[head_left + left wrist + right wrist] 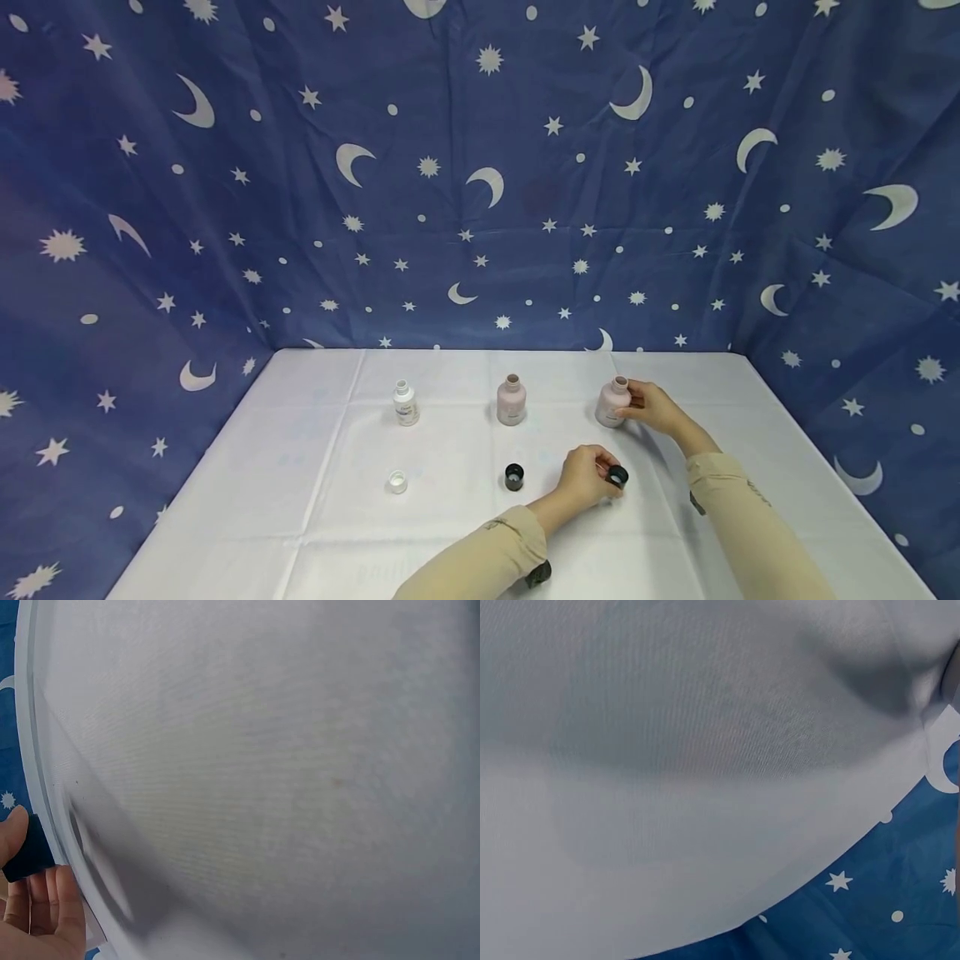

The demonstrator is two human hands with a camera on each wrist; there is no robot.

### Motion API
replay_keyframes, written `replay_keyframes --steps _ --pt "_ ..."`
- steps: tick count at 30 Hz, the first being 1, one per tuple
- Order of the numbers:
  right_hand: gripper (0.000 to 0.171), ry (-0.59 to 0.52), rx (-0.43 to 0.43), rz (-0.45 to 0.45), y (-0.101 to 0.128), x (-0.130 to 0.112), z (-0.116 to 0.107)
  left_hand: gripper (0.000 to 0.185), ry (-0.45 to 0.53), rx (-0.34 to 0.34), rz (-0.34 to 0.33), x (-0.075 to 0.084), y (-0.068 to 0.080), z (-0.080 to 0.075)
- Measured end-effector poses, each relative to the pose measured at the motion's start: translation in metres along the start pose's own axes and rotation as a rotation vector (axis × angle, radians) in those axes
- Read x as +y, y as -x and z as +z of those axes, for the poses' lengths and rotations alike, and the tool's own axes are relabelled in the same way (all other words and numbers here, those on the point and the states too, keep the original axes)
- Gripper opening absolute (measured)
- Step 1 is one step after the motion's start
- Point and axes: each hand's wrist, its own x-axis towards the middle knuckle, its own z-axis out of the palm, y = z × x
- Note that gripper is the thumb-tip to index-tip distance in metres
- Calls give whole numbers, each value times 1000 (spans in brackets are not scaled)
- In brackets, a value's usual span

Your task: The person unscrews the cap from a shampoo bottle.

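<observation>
At the right of the table stands an uncapped pink bottle, its open mouth upward. My right hand grips this bottle from its right side. In front of it my left hand pinches a black cap between thumb and fingers. The left wrist view shows the same black cap at its left edge, held by the fingers. Little but cloth shows in the right wrist view, so the right fingers are mostly hidden there.
A second open pink bottle stands mid-table with a black cap in front. Further left, a small white bottle has a white cap before it. A white cloth covers the table; a blue patterned curtain surrounds it.
</observation>
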Motion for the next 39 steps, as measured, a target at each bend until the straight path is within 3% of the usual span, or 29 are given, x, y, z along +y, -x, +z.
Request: replay_keyframes --steps 4,10,18,24,32,39 --pt "57 13 -9 -4 -1 0 0 28 17 0 -14 -1 -1 2" --pt "55 36 -12 -27 0 0 -1 30 30 16 47 -4 -6 7" --pt "58 68 -17 3 4 2 -3 29 7 -16 -1 -8 -6 13" --pt "58 35 -30 -10 0 1 -2 32 -76 40 -24 -6 -9 12" --pt "55 38 -41 -9 0 2 -3 34 -147 5 -44 -1 -11 19" --pt "55 22 -47 -1 0 -2 -4 37 -282 7 -72 2 -12 24"
